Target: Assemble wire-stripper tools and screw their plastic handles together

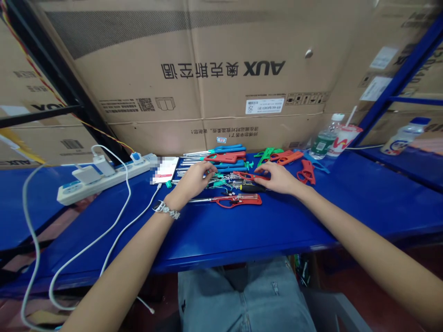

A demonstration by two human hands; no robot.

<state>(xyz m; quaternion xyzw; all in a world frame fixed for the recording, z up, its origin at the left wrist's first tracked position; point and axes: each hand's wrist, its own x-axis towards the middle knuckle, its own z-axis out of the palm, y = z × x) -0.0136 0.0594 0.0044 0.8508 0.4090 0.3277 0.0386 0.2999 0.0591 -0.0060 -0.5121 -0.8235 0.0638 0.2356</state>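
Note:
My right hand (278, 178) grips a red lighter shell (249, 176) with an open trigger loop, held above the pile. My left hand (196, 179) is over the left of the pile with its fingers curled together; what is in them, if anything, I cannot make out. Between my hands lie small wired parts (221, 182) in a tangle. A screwdriver (251, 188) with a black and yellow handle rests under the right hand. Nearer me lies an opened red long-necked lighter (238, 199), its inner parts showing. Behind my hands, blue lighters (226, 149) and a red lighter (224, 158) are stacked.
Loose red shells (306, 172) and green shells (268, 154) lie at the right. A water bottle (323, 140) and a lidded cup (344, 139) stand behind them. Left are a phone (168, 169), a power strip (107, 177) and white cables (126, 221). A cardboard box (207, 106) walls the back.

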